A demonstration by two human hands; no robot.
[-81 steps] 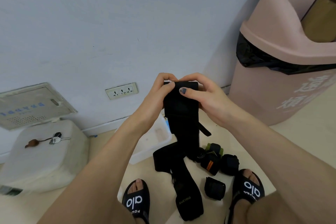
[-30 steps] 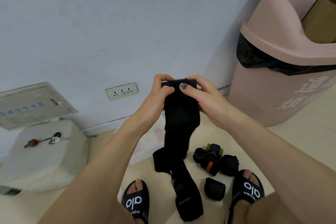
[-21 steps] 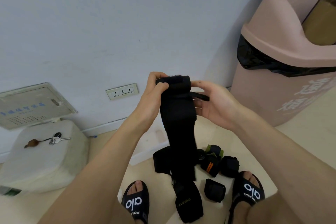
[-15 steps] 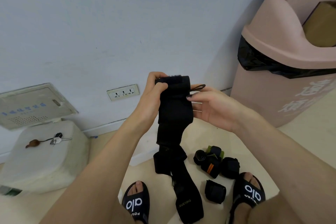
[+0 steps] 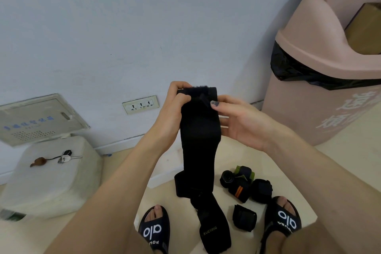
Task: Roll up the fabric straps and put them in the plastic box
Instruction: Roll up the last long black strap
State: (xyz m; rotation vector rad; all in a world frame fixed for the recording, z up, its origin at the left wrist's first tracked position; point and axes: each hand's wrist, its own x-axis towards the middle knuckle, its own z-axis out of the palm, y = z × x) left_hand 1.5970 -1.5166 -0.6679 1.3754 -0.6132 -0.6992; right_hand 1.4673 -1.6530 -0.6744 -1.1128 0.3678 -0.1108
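Plastic box (image 5: 165, 163) mostly hidden behind left forearm and strap; contents not discernible. Pink bin (image 5: 321, 97) cut off at right, lined with black bag, cardboard inside. Black fabric strap (image 5: 199, 136) held upright at chest height, long axis vertical, tail trailing onto floor. Left hand (image 5: 171, 113) gripping top edge; right hand (image 5: 239, 117) pinching beside it. Rolled straps (image 5: 245, 186) on floor between sandals.

Two bare forearms reach forward, hands raised together.
Left hand (image 5: 175, 107) curls in a grip; right hand (image 5: 241, 119) pinches with its thumb, fingers loose.
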